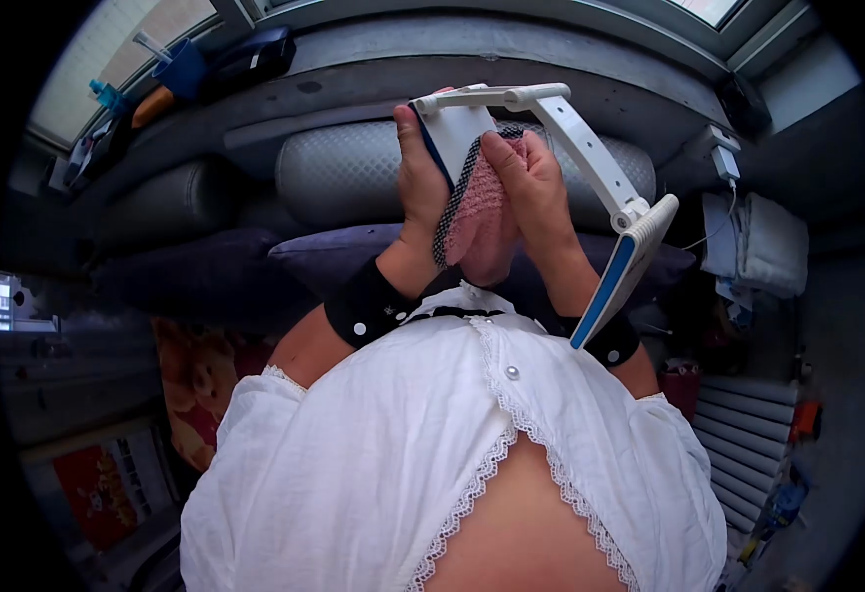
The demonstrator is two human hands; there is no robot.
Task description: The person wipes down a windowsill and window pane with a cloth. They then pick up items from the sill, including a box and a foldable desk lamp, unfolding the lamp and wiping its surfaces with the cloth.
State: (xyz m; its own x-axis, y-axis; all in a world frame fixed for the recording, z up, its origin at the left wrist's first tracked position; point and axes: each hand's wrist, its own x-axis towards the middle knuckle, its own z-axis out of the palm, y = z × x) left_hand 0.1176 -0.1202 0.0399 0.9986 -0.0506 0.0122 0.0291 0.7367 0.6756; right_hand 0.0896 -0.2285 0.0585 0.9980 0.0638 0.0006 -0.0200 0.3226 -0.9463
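A white folding stand [590, 158] with jointed arms is held up in front of my chest. My left hand [420, 183] grips its upper plate [462, 128] at the left edge, thumb up. The stand's other plate [630, 266], edged with a blue pad, hangs tilted at the lower right, by my right forearm. In my right hand [536, 183] is a pink fuzzy cloth [477, 202] with a black-and-white checked border. The thumb pinches it close to the upper plate; whether the cloth touches the plate I cannot tell. Part of the cloth hangs between my wrists.
Grey quilted bolsters [338, 173] and purple cushions [338, 247] lie behind my hands. A window ledge with a blue cup [181, 67] runs along the back. A white charger [724, 163] with a cable is plugged in at the right, above a folded white towel [773, 242].
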